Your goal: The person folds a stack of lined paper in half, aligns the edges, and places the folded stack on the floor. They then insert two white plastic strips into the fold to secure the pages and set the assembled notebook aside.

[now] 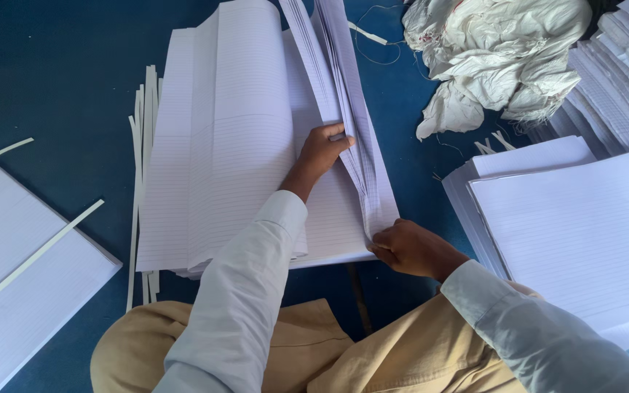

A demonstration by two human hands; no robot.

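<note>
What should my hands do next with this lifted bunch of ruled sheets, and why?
Probably lay the lifted bunch of sheets over to one side. The left hand is slid under it, pressing on the ruled stack, and the right hand pinches its near corner, so the bunch stands separated and upright, ready to fold over.

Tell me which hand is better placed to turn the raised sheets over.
The left hand, probably: its fingers already rest against the raised sheets mid-stack, while the right hand pinches their near corner.
</note>
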